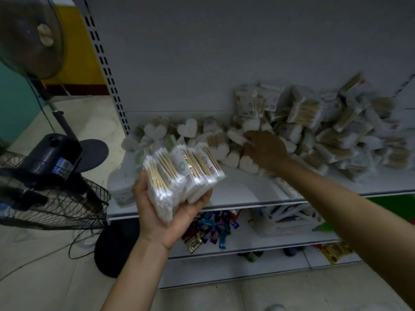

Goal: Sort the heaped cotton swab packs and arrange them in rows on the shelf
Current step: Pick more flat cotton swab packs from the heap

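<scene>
1. Got a fanned bundle of flat swab packs (pixel 184 171) in the left hand (pixel 173 209): palm up, fingers and thumb curled round the bottom edges, held just off the front lip of the shelf (pixel 224 204), long axis of the sticks pointing away toward the back panel.
2. Right hand (pixel 266 149) stretched out over mid-shelf, back of the hand up, fingers pointing left onto the heart-shaped packs (pixel 247 164) lying there. Too blurry to call whether pinching one or just touching.
3. Main bit of geometry: big heap (pixel 336 131) piled at the right end against the back panel, just beyond and to the right of the right hand, well apart from the left. So way nearer the right hand, and the left is busy as the carrier anyway.
4. Sticks in the heap tilted every which way, so probably needing a turn per pack to line up with the bundle.
5. A few upright hearts (pixel 188 130) along the back at the left end, near the bundle. Guessing the bare shelf front as the landing spot for a row.
6. Off-task stuff: floor fan (pixel 54 153) at the left, loose sachets (pixel 211 230) on the shelf below.
</scene>
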The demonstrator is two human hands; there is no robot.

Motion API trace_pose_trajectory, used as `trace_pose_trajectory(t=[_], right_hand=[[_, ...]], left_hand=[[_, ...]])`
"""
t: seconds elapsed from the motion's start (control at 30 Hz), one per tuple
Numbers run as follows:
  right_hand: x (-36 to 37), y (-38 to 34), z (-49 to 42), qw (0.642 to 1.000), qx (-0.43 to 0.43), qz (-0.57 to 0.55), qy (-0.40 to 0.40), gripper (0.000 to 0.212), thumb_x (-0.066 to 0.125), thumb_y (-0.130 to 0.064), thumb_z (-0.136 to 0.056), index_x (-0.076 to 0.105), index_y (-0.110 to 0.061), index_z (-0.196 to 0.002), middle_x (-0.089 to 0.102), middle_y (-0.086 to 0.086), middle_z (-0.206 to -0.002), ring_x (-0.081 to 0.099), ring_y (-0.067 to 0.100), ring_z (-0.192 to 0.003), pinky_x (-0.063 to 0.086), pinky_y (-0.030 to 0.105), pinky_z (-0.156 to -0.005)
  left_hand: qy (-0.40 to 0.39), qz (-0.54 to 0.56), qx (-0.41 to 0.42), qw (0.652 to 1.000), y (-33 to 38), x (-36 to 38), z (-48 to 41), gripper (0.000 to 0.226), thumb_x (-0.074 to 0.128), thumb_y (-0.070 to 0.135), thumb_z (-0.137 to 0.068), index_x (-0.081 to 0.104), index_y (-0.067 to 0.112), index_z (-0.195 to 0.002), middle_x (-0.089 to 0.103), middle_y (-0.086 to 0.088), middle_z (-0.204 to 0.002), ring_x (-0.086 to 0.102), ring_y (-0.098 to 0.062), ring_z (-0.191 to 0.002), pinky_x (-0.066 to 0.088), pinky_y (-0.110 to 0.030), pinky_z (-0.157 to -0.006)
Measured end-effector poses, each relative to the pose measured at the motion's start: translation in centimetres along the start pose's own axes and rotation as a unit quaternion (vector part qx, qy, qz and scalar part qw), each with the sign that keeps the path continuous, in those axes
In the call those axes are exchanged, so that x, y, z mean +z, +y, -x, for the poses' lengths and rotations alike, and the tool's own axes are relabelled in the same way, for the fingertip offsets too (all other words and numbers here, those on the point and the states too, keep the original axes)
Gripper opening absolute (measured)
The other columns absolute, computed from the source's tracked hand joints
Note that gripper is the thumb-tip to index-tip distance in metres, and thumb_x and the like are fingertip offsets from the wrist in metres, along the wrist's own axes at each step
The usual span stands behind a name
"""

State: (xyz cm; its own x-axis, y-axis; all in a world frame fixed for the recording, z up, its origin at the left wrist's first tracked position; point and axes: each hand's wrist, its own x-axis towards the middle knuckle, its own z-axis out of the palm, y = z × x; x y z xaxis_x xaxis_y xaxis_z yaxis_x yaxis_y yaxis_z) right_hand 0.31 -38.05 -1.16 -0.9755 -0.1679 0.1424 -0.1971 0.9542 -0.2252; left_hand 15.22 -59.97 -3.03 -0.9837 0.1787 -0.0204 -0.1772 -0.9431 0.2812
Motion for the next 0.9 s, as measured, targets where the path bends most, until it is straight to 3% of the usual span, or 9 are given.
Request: trace_pose_trajectory(t=[0.1, 0.2, 0.27, 0.37, 0.5, 0.6, 0.67, 0.73, 0.9], right_hand=[[-2.6, 0.1, 1.7, 0.989, 0.02, -0.112, 0.098, 0.027, 0.044, -0.027, -0.097, 0.062, -0.013, -0.112, 0.065, 0.015, -0.098, 0.059, 0.031, -0.089, 0.045, 0.039, -0.073], [-6.4, 0.4, 5.0, 0.946, 0.061, -0.298, 0.11, 0.035, 0.044, -0.027, -0.095, 0.052, 0.003, -0.078, 0.05, 0.028, -0.074, 0.047, 0.027, -0.065, 0.035, 0.036, -0.059], [-8.6, 1.1, 7.8, 0.918, 0.092, -0.378, 0.072, 0.042, 0.043, -0.024, -0.098, 0.052, 0.014, -0.084, 0.046, 0.031, -0.071, 0.046, 0.024, -0.061, 0.036, 0.031, -0.059], [-11.0, 3.3, 11.8, 0.87, 0.11, -0.48, 0.012, 0.043, 0.047, -0.034, -0.098, 0.057, 0.005, -0.084, 0.046, 0.019, -0.068, 0.048, 0.026, -0.061, 0.043, 0.04, -0.061], [-13.9, 9.5, 17.3, 0.803, 0.16, -0.574, -0.001, 0.038, 0.039, -0.033, -0.1, 0.063, -0.003, -0.102, 0.058, 0.025, -0.093, 0.056, 0.029, -0.077, 0.052, 0.034, -0.067], [-15.7, 15.4, 22.3, 0.807, 0.149, -0.571, -0.013, 0.027, 0.051, -0.033, -0.093, 0.062, -0.026, -0.118, 0.068, 0.011, -0.11, 0.063, 0.029, -0.102, 0.048, 0.046, -0.095], [-16.9, 19.1, 25.6, 0.822, 0.138, -0.552, -0.006, 0.036, 0.056, -0.043, -0.086, 0.06, -0.031, -0.119, 0.07, 0.001, -0.111, 0.065, 0.022, -0.106, 0.05, 0.042, -0.097], [-17.9, 22.5, 28.5, 0.831, 0.127, -0.541, -0.007, 0.039, 0.055, -0.044, -0.087, 0.061, -0.025, -0.121, 0.07, 0.003, -0.112, 0.066, 0.022, -0.103, 0.053, 0.035, -0.091], [-20.7, 31.3, 34.4, 0.854, 0.213, -0.452, 0.147, 0.023, 0.067, -0.029, -0.083, 0.064, -0.011, -0.096, 0.071, 0.001, -0.082, 0.067, 0.008, -0.068, 0.05, 0.019, -0.057]], left_hand=[[-0.043, -0.013, -0.024, 0.999, -1.1, 0.9, -1.1, 0.082, 0.086, 0.047, -0.049, 0.064, 0.017, -0.123, 0.061, -0.013, -0.129, 0.06, -0.035, -0.116, 0.044, -0.054, -0.098], [-0.058, -0.001, -0.055, 0.997, -3.0, 2.2, -2.0, 0.077, 0.086, 0.047, -0.048, 0.07, 0.016, -0.116, 0.062, -0.013, -0.127, 0.061, -0.035, -0.114, 0.049, -0.054, -0.092], [-0.062, -0.003, -0.075, 0.995, -4.8, 3.0, -2.5, 0.074, 0.083, 0.049, -0.051, 0.07, 0.017, -0.116, 0.062, -0.013, -0.128, 0.061, -0.035, -0.113, 0.051, -0.053, -0.088], [-0.082, -0.026, -0.119, 0.989, -8.5, 5.1, -2.9, 0.074, 0.079, 0.051, -0.056, 0.066, 0.018, -0.121, 0.061, -0.012, -0.129, 0.061, -0.034, -0.113, 0.05, -0.053, -0.09], [-0.135, -0.042, -0.18, 0.973, -15.5, 7.7, -3.0, 0.062, 0.054, 0.06, -0.08, 0.065, 0.017, -0.123, 0.062, -0.01, -0.128, 0.057, -0.03, -0.119, 0.042, -0.05, -0.102], [-0.127, -0.001, -0.262, 0.957, -22.3, 9.4, -2.4, 0.071, 0.031, 0.062, -0.09, 0.058, 0.01, -0.131, 0.057, -0.014, -0.134, 0.048, -0.032, -0.129, 0.028, -0.049, -0.111], [-0.118, -0.032, -0.288, 0.95, -27.3, 11.2, -1.2, 0.065, 0.039, 0.06, -0.084, 0.07, 0.012, -0.115, 0.067, -0.013, -0.118, 0.062, -0.03, -0.112, 0.045, -0.05, -0.098], [-0.122, -0.075, -0.278, 0.95, -32.1, 13.0, -0.1, 0.062, 0.043, 0.061, -0.078, 0.073, 0.015, -0.107, 0.069, -0.011, -0.112, 0.067, -0.029, -0.101, 0.049, -0.049, -0.095], [-0.099, -0.07, -0.287, 0.95, -42.4, 14.6, 0.6, 0.082, 0.079, 0.053, -0.057, 0.061, 0.017, -0.13, 0.056, -0.017, -0.134, 0.057, -0.036, -0.118, 0.042, -0.051, -0.101]])
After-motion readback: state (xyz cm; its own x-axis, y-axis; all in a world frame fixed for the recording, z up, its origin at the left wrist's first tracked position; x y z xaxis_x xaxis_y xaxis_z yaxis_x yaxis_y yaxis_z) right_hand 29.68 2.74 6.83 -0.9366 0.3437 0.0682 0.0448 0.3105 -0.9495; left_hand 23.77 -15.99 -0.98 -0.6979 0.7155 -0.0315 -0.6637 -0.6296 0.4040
